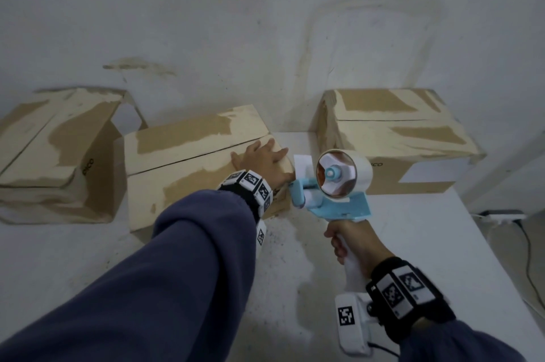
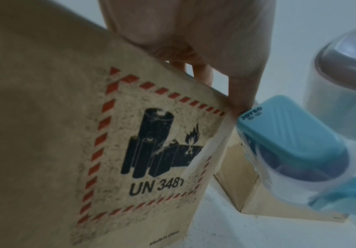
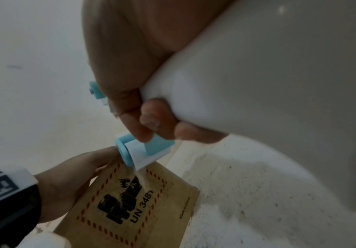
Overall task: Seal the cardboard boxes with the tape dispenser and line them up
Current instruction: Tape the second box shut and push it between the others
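Three cardboard boxes sit on a white table (image 1: 442, 229) against a stained white wall (image 1: 265, 22). Left box (image 1: 56, 152) has a flap standing open at its far end. Middle box (image 1: 191, 161) lies closed, its flaps meeting along a seam. Right box (image 1: 395, 137) is closed too and stands well apart from the middle one.

The left hand (image 1: 264, 162) rests on the right end of the middle box, fingers spread and fairly straight over the top, thumb down at the corner edge. That box's end face carries a red-dashed battery warning label (image 2: 151, 151) marked UN 3481.

The right hand (image 1: 354, 243) is wrapped round the white handle of a tape dispenser (image 1: 330, 184), fingers curled tight. The dispenser is blue and white with a roll of tape on its hub. Its front end sits just beside the right end of the middle box, close to the left thumb, held above the table between the middle and right boxes
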A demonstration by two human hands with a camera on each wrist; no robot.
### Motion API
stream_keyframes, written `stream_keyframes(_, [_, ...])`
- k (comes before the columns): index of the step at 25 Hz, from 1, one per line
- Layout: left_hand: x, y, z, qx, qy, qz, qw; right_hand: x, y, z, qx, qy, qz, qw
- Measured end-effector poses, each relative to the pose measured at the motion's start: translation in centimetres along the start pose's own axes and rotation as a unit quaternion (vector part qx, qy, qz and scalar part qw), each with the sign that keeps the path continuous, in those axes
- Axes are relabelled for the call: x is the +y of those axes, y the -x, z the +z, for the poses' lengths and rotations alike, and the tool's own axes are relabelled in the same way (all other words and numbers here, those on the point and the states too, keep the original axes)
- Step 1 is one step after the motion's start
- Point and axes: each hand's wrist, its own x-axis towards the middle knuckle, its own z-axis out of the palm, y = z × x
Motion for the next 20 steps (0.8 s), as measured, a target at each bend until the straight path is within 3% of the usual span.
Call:
stream_keyframes(7, [-0.2,-0.1,-0.2,-0.009,0.004,0.007,1.000,0.5,0.4,-1.3,-0.010,0.116,-0.109,0.987])
stream_keyframes(12, [-0.8,-0.9,0.6,-0.008,-0.016,0.011,1.000,0.7,0.3,-1.3,0.001,0.143,-0.166,0.976])
stream_keyframes(17, [-1.0,-0.9,0.8,-0.007,-0.022,0.018,1.000,0.2,-0.9,-1.5,-0.008,0.199,-0.183,0.963])
stream_keyframes(20, [-0.6,-0.7,1.0,0.019,-0.044,0.016,0.999,1.1,-1.3,-1.4,-0.021,0.214,-0.138,0.967])
